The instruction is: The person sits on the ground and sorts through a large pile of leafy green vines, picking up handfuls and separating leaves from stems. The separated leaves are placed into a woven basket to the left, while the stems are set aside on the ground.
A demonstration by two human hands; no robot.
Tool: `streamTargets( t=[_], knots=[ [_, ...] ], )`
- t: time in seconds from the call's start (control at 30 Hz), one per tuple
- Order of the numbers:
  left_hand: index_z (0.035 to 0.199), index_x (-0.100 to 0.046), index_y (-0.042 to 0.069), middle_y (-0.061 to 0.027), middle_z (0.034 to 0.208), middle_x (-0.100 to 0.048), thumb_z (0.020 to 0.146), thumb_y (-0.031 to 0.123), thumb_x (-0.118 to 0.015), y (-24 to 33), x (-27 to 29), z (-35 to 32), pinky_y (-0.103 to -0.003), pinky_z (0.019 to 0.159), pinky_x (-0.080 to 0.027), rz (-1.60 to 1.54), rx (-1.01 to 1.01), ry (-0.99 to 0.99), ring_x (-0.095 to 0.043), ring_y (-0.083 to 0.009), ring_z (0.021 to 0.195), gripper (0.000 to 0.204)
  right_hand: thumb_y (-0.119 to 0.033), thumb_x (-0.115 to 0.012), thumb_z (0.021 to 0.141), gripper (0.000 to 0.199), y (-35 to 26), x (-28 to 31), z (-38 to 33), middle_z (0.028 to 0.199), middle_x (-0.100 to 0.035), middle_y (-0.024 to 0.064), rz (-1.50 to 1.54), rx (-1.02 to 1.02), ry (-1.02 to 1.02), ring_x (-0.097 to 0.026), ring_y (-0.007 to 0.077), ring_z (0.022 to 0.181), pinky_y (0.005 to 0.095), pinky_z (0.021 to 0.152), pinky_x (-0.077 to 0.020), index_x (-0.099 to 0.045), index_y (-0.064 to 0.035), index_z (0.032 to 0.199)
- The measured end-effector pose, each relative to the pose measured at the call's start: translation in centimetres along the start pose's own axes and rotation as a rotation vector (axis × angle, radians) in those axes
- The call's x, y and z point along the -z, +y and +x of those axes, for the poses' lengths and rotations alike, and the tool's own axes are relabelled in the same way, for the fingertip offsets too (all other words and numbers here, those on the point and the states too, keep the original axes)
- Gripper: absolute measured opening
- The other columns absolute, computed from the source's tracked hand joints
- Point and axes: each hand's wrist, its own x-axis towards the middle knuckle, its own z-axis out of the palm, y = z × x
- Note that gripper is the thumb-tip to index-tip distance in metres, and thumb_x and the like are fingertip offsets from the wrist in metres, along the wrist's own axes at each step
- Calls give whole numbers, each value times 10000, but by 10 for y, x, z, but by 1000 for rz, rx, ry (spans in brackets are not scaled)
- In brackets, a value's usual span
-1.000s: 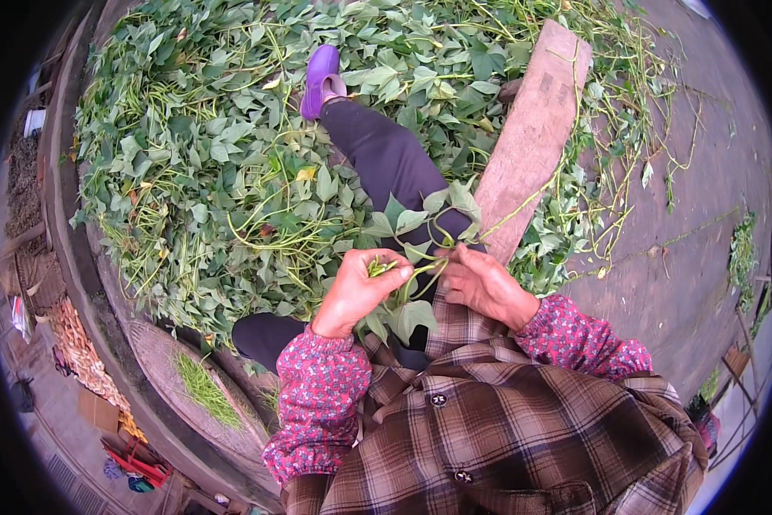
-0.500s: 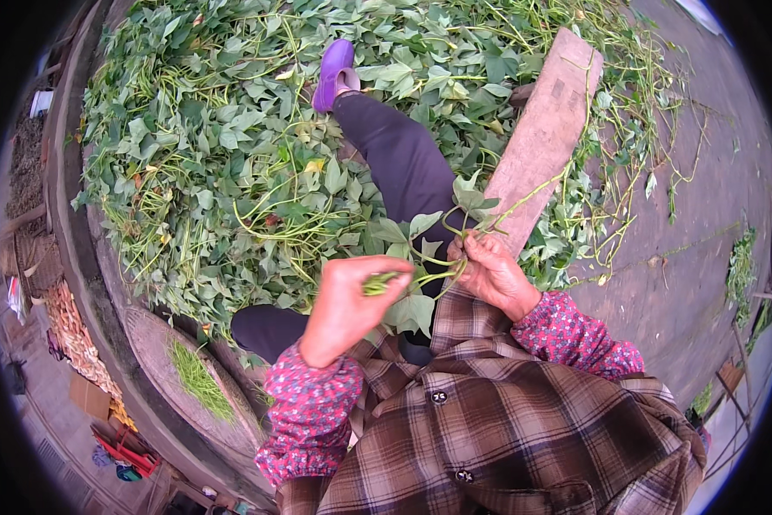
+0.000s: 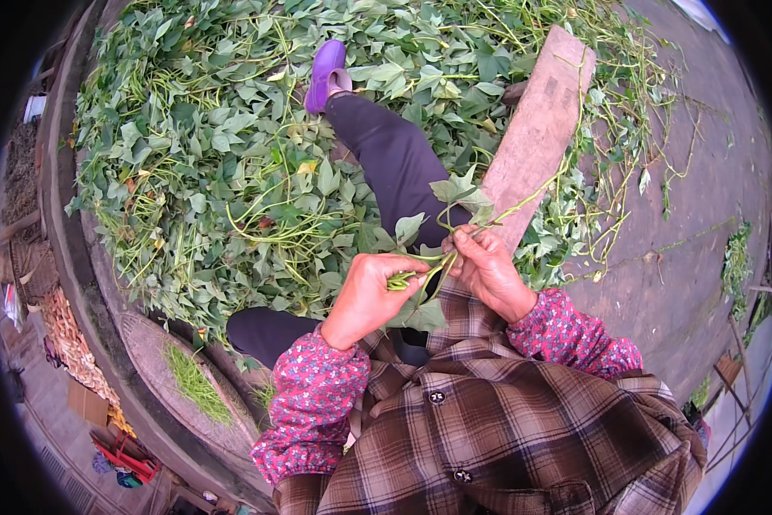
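Note:
My left hand (image 3: pixel 375 294) is closed round a small bunch of green leaf stalks (image 3: pixel 398 281), whose cut ends poke out between thumb and fingers. My right hand (image 3: pixel 489 268) pinches a leafy vine (image 3: pixel 516 206) that trails up and right over the wooden bench. Both hands are close together above my lap, fingertips nearly meeting at the vine's stalks. Broad green leaves (image 3: pixel 456 190) stick up beyond the right fingers, and another leaf (image 3: pixel 422 316) hangs below. Part of the bunch is hidden inside the left palm.
A thick heap of leafy vines (image 3: pixel 223 129) covers the ground ahead and to the left. The long wooden bench (image 3: pixel 540 129) slants away at right. A round woven tray (image 3: pixel 145 335) with green stalks (image 3: pixel 195 386) lies at lower left, beside a low concrete kerb (image 3: pixel 81 283).
My left hand has moved right and slightly down, up to the vine by my right hand. The right hand keeps its pinch and has hardly shifted.

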Motion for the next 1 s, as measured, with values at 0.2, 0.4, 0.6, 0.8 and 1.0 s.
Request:
streamTargets(
  t=[0.2, 0.4, 0.6, 0.8, 1.0],
  knots=[
    [846, -621, -9, -151, 738, -606, 661, -25, -596, 6, -6, 2, -348, 582, -473, 378, -208, 81, -593, -312, 673, 187, -127, -555, 870, 109, 1, 2, 0, 743, -581, 41, -116, 79, 53, -547, 108, 603, 239, 529, -452, -543, -20, 883],
    [728, -528, 15, -142, 650, -546, 595, 16, -634, 10, -27, 5, -388, 530, -437, 626, -174, 175, -557, -311, 624, 171, -102, -591, 845, 133, 8, 1, 3, 696, -587, 37, -316, 262, 146, -531, 89, 538, 222, 493, -440, -554, 10, 907],
    [736, -519, 1, -169, 687, -563, 605, 23, -638, 21, -35, 18, -408, 546, -438, 626, -79, 136, -567, -342, 650, 178, -68, -597, 836, 129, 1, 5, -1, 696, -594, 35, -354, 378, 196, -522, 68, 541, 202, 482, -426, -549, 24, 913],
    [821, -531, -31, -194, 736, -565, 699, 10, -579, 18, -12, 22, -392, 589, -445, 217, -45, -17, -566, -373, 673, 138, -80, -611, 830, 151, -6, 10, 1, 697, -586, 16, -348, 401, 172, -513, 54, 548, 192, 474, -410, -551, 20, 924],
    [751, -547, 4, -122, 661, -556, 711, 3, -522, 10, -20, 26, -310, 505, -409, 185, 85, 317, -535, -209, 549, 47, -81, -611, 829, 124, -11, 3, -2, 675, -580, 16, -346, 376, 164, -519, 60, 536, 197, 469, -412, -570, 15, 897]
  ],
)
